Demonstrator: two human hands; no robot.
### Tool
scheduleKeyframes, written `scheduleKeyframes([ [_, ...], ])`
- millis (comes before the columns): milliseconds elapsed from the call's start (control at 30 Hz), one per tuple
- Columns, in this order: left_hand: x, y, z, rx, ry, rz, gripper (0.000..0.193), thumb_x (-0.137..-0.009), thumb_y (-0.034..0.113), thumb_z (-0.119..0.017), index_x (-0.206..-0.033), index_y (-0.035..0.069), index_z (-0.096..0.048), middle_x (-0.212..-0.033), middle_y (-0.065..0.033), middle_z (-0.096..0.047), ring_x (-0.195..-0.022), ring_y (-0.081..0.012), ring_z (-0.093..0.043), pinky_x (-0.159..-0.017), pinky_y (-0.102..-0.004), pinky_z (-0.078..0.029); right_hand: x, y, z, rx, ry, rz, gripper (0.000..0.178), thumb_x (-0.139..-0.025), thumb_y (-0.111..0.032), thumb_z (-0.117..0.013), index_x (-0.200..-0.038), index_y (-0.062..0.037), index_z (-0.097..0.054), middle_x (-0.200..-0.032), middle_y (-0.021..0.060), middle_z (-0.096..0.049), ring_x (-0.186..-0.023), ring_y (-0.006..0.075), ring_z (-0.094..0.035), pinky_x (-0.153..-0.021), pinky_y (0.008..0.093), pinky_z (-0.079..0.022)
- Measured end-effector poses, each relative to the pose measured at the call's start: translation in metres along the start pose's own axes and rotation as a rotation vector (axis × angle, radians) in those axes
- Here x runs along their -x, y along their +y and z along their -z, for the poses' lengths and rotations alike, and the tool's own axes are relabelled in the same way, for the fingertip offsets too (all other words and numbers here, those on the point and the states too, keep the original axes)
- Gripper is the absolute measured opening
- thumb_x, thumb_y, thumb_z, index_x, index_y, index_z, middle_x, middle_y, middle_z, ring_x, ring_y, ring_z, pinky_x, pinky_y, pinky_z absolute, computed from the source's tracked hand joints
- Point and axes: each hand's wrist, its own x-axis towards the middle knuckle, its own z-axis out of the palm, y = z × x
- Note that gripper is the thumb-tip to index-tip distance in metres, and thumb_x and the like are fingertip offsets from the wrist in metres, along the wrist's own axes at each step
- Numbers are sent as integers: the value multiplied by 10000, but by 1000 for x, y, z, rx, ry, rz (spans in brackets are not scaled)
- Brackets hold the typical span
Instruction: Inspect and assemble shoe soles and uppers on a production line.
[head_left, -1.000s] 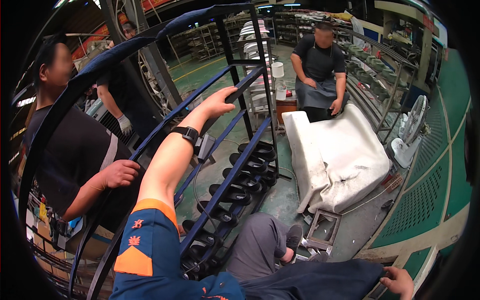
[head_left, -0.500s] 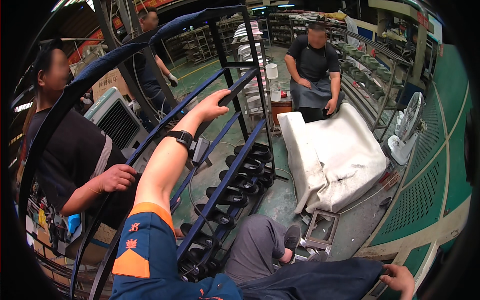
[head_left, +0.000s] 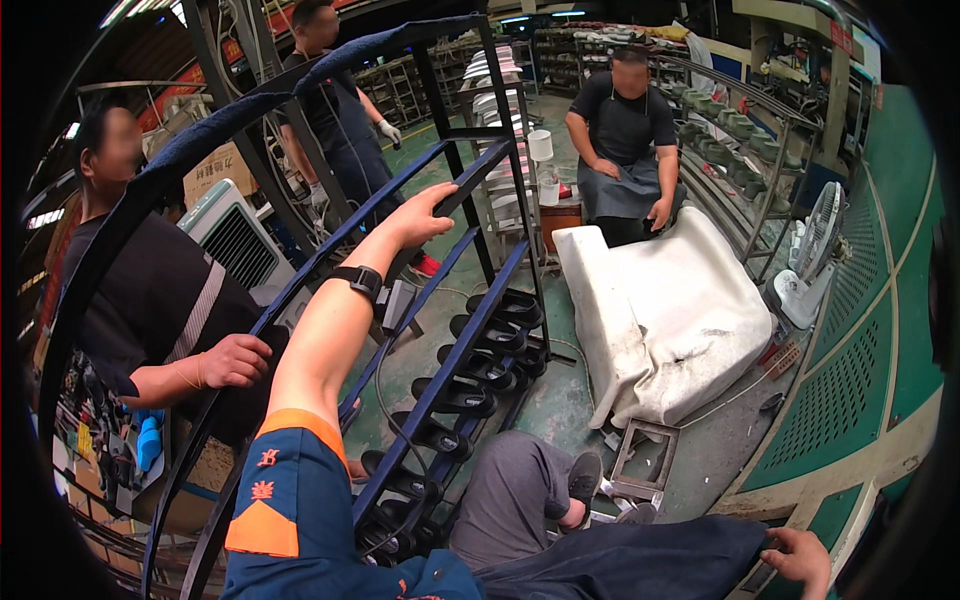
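My left arm, with a dark watch and a small grey device on its wrist, reaches up to a tall dark-blue metal rack. My left hand [head_left: 418, 218] is closed over its dark rail [head_left: 478, 182], with thumb and forefinger on either side. On the lower shelf stand several black slip-on shoes [head_left: 466, 396]. At the lower right, my right hand [head_left: 798, 562] pinches the edge of a dark navy cloth [head_left: 640, 560] lying beside a grey-trousered leg [head_left: 508, 490].
A seated person [head_left: 628, 140] faces a white-draped block [head_left: 680, 310]. Another person [head_left: 150, 270] stands close at left, one hand by the rack. Behind are a standing person [head_left: 340, 130] and an air cooler [head_left: 235, 240]. A white fan [head_left: 815, 250] and green perforated panels [head_left: 830, 400] stand at right.
The standing person at the back has moved right, and a red shoe now shows below my left forearm. The person at left has shifted slightly. My hands have stayed put.
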Motion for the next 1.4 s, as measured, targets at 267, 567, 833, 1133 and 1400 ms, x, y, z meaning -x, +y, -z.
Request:
scheduleKeyframes([
  [267, -6, -16, -2, -28, 14, -26, 726, -821, 111, -648, -1499, 83, -393, -1520, -98, -424, -885, -165, -669, -730, -310, -558, -1, -2, 1, -5, 3, 3, 535, -753, -270, -791, -1204, -11, -663, -893, 139, -745, -824, 244, -734, -770, 347, -565],
  [567, 1, -4, -1, 58, 7, 8, 719, -828, 105, -648, -1500, 88, -394, -1515, -88, -419, -866, -171, -665, -712, -308, -553, -1, 1, 1, 21, -4, 5, 542, -751, -280, -791, -1209, -18, -666, -894, 137, -745, -829, 243, -733, -766, 345, -567],
  [833, 0, -2, 0, 86, -6, 27, 717, -821, 124, -650, -1491, 62, -401, -1549, -122, -375, -913, -202, -670, -795, -325, -551, 0, 0, 1, 6, -4, -3, 545, -752, -291, -788, -1213, -27, -668, -896, 139, -745, -829, 250, -731, -769, 348, -568],
  [1133, 2, 1, 1, 75, -17, 42, 715, -835, 125, -649, -1501, 96, -392, -1557, -89, -368, -884, -176, -674, -687, -311, -554, -1, 3, 0, 50, 13, 34, 537, -756, -311, -789, -1202, -36, -673, -901, 140, -744, -845, 270, -730, -780, 362, -568],
  [1400, 2, 4, 1, 69, -19, 44, 719, -837, 127, -647, -1506, 102, -384, -1564, -91, -356, -888, -181, -673, -700, -318, -557, -4, 13, -1, 36, -15, 42, 550, -760, -328, -796, -1212, -41, -671, -888, 129, -742, -820, 251, -722, -774, 353, -562],
])
